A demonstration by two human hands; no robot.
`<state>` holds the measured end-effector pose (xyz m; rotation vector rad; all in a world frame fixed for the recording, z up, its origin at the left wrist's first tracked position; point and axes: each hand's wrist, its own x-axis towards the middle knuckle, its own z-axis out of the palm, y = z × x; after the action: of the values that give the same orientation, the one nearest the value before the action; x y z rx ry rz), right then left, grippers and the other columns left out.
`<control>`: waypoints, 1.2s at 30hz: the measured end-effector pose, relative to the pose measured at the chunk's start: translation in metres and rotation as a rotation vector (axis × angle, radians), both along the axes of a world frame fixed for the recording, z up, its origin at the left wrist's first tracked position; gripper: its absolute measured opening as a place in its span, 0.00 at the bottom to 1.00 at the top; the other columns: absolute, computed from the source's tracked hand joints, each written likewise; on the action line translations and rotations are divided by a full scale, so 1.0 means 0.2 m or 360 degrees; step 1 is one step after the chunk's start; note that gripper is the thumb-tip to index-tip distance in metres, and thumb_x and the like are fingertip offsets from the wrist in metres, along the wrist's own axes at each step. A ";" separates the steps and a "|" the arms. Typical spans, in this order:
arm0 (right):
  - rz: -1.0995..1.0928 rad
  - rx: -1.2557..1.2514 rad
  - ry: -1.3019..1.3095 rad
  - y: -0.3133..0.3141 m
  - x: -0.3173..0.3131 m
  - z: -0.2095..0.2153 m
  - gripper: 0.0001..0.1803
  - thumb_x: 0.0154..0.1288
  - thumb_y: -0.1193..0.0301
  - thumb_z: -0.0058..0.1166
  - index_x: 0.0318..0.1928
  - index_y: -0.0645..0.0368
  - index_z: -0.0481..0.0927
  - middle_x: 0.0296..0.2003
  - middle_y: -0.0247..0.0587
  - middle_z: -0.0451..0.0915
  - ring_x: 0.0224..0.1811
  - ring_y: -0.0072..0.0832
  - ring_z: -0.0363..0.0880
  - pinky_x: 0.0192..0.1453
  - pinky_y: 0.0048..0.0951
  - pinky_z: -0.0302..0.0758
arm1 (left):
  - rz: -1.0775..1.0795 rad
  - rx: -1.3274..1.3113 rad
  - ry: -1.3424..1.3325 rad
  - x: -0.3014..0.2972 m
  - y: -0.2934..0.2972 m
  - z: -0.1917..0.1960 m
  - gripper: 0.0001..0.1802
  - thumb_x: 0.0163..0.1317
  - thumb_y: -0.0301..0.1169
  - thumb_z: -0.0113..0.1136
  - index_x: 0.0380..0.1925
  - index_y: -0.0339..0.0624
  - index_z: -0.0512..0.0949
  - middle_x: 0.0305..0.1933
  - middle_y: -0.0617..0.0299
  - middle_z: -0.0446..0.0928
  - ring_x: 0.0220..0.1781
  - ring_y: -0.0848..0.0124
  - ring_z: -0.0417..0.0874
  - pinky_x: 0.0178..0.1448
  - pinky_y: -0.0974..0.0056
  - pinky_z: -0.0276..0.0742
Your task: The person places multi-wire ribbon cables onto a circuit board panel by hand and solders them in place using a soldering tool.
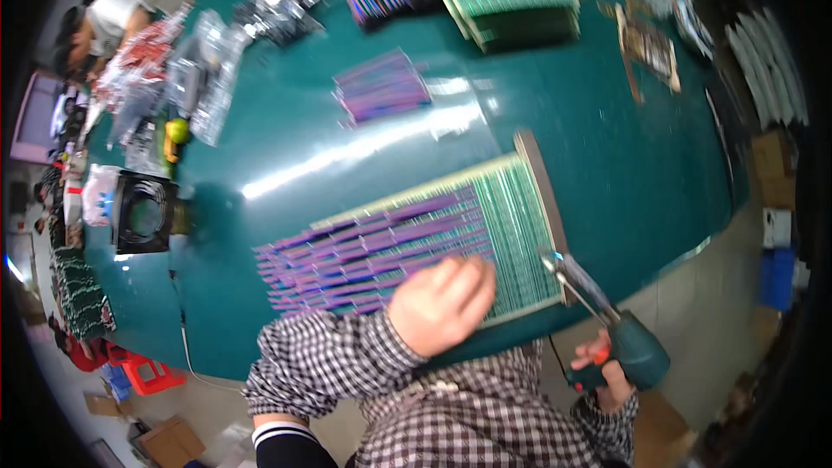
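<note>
A rack of thin green strips [513,234] with purple pieces [364,247] fanned out to its left lies on the table before me. A brownish bar [544,208] runs along its right end. My left hand [444,302] is over the near part of the rack, its fingers curled together. What they pinch, if anything, is hidden and blurred. Right of the rack, my right hand [605,371] grips a dark green pistol-shaped soldering gun [640,351] by its handle. The gun's metal tip points up and left, near the bar's near end.
A loose purple bundle [381,87] lies beyond the rack. At the back stands a stack of similar racks [520,13]. Clear plastic bags [208,69] are at back left, a black square fan-like device [143,212] at left. A cable [184,338] crosses the table's left edge.
</note>
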<state>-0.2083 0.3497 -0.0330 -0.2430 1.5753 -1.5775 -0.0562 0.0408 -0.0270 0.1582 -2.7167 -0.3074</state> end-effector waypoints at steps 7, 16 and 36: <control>0.0026 0.0093 0.0305 -0.22 0.03 0.13 0.31 0.62 0.52 0.73 0.49 0.69 0.80 0.36 0.48 0.88 0.37 0.40 0.89 0.50 0.41 0.87 | 0.0018 0.0019 0.0007 -0.06 -0.02 -0.04 0.21 0.49 0.28 0.63 0.46 0.34 0.85 0.44 0.57 0.81 0.41 0.66 0.84 0.40 0.65 0.82; 0.0393 0.0384 0.0823 -0.23 0.04 0.15 0.23 0.55 0.51 0.76 0.41 0.56 0.89 0.37 0.35 0.89 0.33 0.33 0.86 0.42 0.33 0.81 | 0.0022 0.0032 0.0058 -0.04 0.01 -0.06 0.22 0.46 0.27 0.64 0.45 0.34 0.86 0.44 0.57 0.80 0.41 0.66 0.84 0.39 0.65 0.82; 0.0428 0.0382 0.0832 -0.23 0.03 0.12 0.27 0.52 0.52 0.79 0.43 0.60 0.88 0.36 0.37 0.88 0.34 0.34 0.85 0.41 0.33 0.82 | -0.0003 0.0017 0.0081 -0.04 -0.01 -0.06 0.21 0.45 0.26 0.66 0.43 0.34 0.86 0.42 0.58 0.80 0.39 0.67 0.84 0.35 0.67 0.79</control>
<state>-0.2031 0.3038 -0.0100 -0.7473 2.0107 -1.1548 -0.0651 0.0396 -0.0398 0.1487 -2.6652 -0.3220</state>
